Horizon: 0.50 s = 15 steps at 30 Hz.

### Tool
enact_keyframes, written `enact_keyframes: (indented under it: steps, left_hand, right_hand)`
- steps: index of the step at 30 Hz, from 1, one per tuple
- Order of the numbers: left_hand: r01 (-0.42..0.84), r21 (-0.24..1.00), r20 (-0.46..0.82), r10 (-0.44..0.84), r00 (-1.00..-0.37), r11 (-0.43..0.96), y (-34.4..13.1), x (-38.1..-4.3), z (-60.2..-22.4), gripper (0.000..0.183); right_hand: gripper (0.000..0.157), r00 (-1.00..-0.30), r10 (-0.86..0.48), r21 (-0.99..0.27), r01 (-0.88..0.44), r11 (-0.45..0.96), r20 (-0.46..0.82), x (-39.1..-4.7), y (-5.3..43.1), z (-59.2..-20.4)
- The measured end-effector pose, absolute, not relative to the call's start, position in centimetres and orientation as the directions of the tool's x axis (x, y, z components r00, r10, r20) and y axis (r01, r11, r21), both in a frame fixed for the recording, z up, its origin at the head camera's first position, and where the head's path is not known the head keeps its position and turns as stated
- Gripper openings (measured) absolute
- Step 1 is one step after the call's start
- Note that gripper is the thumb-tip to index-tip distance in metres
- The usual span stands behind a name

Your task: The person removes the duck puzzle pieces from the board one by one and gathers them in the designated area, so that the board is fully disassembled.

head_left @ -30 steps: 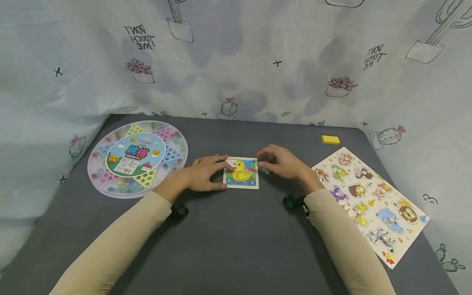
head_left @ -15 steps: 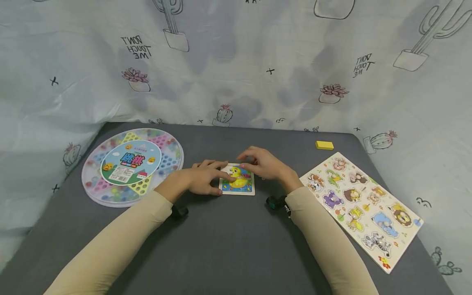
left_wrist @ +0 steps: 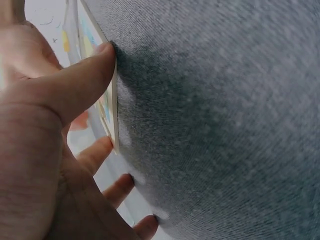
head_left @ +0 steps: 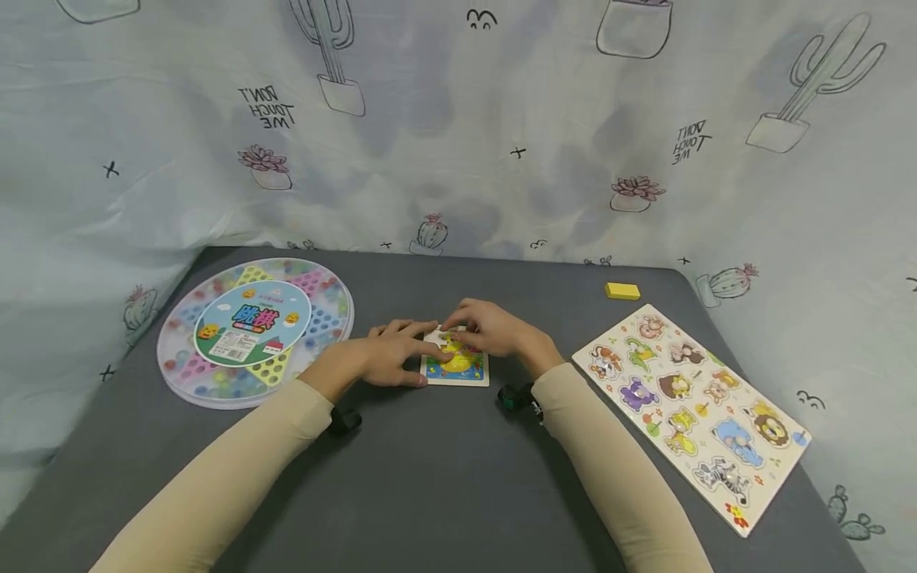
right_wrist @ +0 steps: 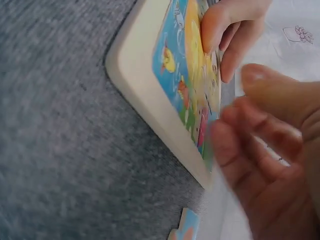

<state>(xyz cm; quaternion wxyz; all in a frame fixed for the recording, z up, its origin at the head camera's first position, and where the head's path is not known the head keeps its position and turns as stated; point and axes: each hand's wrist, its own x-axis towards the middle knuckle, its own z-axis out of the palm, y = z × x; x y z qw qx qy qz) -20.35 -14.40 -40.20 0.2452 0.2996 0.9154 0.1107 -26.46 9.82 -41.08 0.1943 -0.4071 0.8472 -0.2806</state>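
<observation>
A small square jigsaw puzzle [head_left: 469,373] with a yellow duck picture and a pale wooden frame lies on the grey table. My left hand [head_left: 389,356] rests at its left side, thumb on the near edge and index finger reaching onto the duck. In the left wrist view, the other fingertips come down on the cloth past the frame. My right hand [head_left: 494,329] is over the puzzle's upper right, fingers bent loosely and blurred in the right wrist view, with no piece showing between them. A loose blue puzzle piece [right_wrist: 185,226] lies on the cloth beside the frame.
At the left is a round Chinese checkers set [head_left: 325,318] with coloured beads. An animal peg puzzle board [head_left: 705,430] lies slanted on the right, and a yellow block [head_left: 622,291] sits behind it. A printed curtain [head_left: 487,191] hangs along the back edge.
My right hand has moved left from the puzzle's right side to over its upper right part. The left hand has stayed at the puzzle, and the head view has shifted slightly.
</observation>
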Motion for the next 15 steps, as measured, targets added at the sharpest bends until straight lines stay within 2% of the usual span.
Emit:
enact_keyframes:
  steps: [7,15]
  left_hand:
    - [0.503,0.345,-0.396,0.609,-0.688,0.792,-13.63,-20.74,-40.75,0.052]
    - [0.490,0.330,-0.402,0.589,-0.701,0.807,-14.25,-20.63,-40.20,0.055]
  right_hand:
    - [0.029,-0.590,-0.782,-0.586,-0.567,0.579,-0.202,-26.37,10.13,-41.41]
    - [0.027,-0.596,-0.771,-0.604,-0.537,0.589,-0.222,-26.59,9.22,-41.14]
